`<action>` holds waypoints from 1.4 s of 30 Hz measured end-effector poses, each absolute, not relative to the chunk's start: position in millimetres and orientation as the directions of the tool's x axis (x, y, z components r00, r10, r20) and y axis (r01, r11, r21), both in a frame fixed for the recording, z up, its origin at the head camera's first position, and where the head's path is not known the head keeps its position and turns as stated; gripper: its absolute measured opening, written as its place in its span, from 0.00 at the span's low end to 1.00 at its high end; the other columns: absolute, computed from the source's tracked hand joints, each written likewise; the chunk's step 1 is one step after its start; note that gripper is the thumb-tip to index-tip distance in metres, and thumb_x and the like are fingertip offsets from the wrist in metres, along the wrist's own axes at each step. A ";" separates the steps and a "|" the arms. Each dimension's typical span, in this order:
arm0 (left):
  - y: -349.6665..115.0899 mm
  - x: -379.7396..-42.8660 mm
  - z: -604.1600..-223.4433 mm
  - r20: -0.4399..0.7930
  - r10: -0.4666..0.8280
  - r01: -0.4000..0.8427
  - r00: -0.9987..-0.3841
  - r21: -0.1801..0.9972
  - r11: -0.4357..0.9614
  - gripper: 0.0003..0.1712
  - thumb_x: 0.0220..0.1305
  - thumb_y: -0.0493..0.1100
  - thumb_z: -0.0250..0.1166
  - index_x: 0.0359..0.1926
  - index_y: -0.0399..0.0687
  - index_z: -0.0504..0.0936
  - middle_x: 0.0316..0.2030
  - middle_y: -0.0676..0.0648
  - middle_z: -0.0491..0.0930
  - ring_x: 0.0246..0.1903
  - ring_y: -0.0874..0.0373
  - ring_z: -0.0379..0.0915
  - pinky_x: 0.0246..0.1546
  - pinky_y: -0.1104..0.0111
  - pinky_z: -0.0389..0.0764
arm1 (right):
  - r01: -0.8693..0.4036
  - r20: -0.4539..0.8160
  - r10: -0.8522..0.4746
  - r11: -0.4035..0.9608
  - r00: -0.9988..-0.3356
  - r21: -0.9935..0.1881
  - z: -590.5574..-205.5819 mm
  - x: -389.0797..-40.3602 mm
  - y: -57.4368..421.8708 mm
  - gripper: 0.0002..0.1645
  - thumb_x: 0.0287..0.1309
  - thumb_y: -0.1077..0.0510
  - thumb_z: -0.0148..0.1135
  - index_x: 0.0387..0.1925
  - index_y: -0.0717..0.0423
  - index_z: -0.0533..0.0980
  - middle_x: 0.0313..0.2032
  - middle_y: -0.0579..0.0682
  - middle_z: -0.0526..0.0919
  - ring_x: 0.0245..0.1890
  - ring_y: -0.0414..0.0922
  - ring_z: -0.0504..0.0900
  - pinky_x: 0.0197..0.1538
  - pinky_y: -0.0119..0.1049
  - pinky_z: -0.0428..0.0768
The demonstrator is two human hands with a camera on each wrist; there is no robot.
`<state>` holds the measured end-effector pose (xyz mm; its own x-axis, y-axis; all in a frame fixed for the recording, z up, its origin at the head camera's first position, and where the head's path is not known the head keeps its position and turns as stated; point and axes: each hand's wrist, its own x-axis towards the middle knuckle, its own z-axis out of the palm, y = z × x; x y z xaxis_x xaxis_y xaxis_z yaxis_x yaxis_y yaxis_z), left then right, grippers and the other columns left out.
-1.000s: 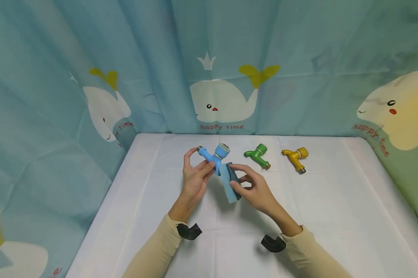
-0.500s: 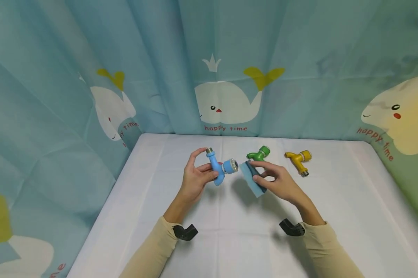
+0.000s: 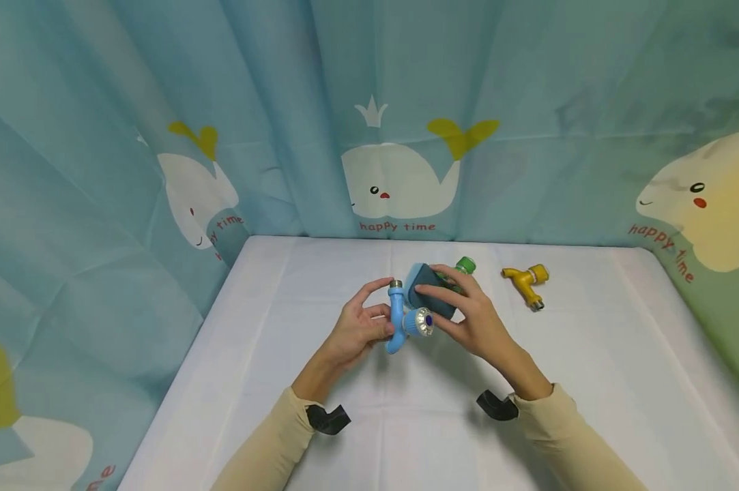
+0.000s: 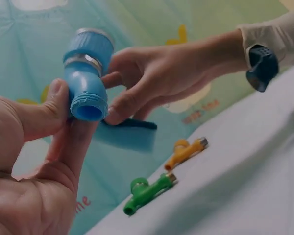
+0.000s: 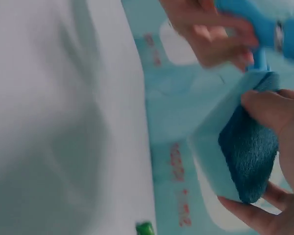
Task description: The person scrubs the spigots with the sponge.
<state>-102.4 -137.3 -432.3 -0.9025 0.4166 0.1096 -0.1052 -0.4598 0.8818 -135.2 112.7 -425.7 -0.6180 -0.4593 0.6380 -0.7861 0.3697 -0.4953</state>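
Observation:
My left hand (image 3: 359, 327) grips a light blue faucet (image 3: 397, 317) above the table, its threaded metal end up and its ribbed knob toward the right. In the left wrist view the blue faucet (image 4: 88, 73) shows its round spout mouth between thumb and fingers. A two-layer sponge (image 3: 429, 290), light blue on one side and dark blue on the other, is pinched by my right hand (image 3: 476, 320) beside the faucet's upper part. The right wrist view shows the sponge (image 5: 250, 152) close to the blue faucet; whether they touch I cannot tell.
Behind my right hand a green faucet (image 3: 465, 266) lies on the white table (image 3: 320, 273), partly hidden. Farther right lies a yellow faucet (image 3: 527, 283). A curtain (image 3: 271, 136) with whale prints hangs along the table's back and sides.
The blue faucet has turned, so its threaded end points up and its knob lies lower right. The sponge first moved right, away from the faucet, then came back left beside its upper part.

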 end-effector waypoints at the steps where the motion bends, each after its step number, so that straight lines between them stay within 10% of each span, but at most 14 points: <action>1: -137.6 -102.7 -432.7 0.115 0.415 -0.099 -0.903 0.882 -0.461 0.56 0.52 0.39 0.78 0.78 0.44 0.57 0.36 0.46 0.81 0.33 0.58 0.83 0.37 0.69 0.86 | -0.780 0.642 -0.443 0.370 -0.625 -0.504 -425.0 -135.6 113.6 0.35 0.47 0.69 0.79 0.59 0.49 0.82 0.68 0.59 0.72 0.55 0.56 0.79 0.51 0.47 0.82; 9: -144.4 -106.5 -437.8 0.152 0.439 -0.058 -0.886 0.902 -0.429 0.54 0.54 0.35 0.78 0.77 0.37 0.59 0.37 0.46 0.83 0.36 0.58 0.84 0.40 0.71 0.86 | -0.794 0.593 -0.534 0.330 -0.603 -0.510 -416.7 -137.6 115.7 0.32 0.52 0.64 0.78 0.60 0.47 0.83 0.70 0.55 0.72 0.66 0.56 0.73 0.59 0.54 0.79; 18: -151.2 -104.6 -437.8 0.101 0.472 0.005 -0.876 0.980 -0.200 0.46 0.55 0.19 0.70 0.74 0.29 0.63 0.39 0.45 0.82 0.38 0.58 0.82 0.43 0.69 0.86 | -0.650 0.423 -0.574 0.271 -0.701 -0.710 -401.5 -146.2 122.5 0.30 0.60 0.61 0.74 0.64 0.49 0.79 0.68 0.52 0.74 0.54 0.47 0.81 0.40 0.37 0.85; 30: -165.9 -98.1 -438.5 0.056 0.595 0.105 -0.802 0.993 0.048 0.42 0.55 0.21 0.72 0.71 0.30 0.69 0.44 0.35 0.83 0.41 0.55 0.83 0.45 0.63 0.86 | -0.569 0.207 -0.719 0.305 -0.663 -0.764 -402.8 -153.7 138.4 0.26 0.65 0.58 0.70 0.64 0.45 0.80 0.63 0.50 0.79 0.50 0.46 0.81 0.45 0.42 0.84; 42: -177.4 -166.5 -446.2 -0.095 0.219 -0.062 -0.971 0.986 0.152 0.43 0.59 0.23 0.71 0.74 0.49 0.71 0.43 0.39 0.82 0.35 0.58 0.82 0.38 0.72 0.84 | -0.495 0.248 -0.502 0.449 -0.829 -0.744 -424.7 -159.2 214.4 0.29 0.65 0.60 0.71 0.66 0.47 0.78 0.63 0.53 0.79 0.45 0.47 0.82 0.45 0.34 0.83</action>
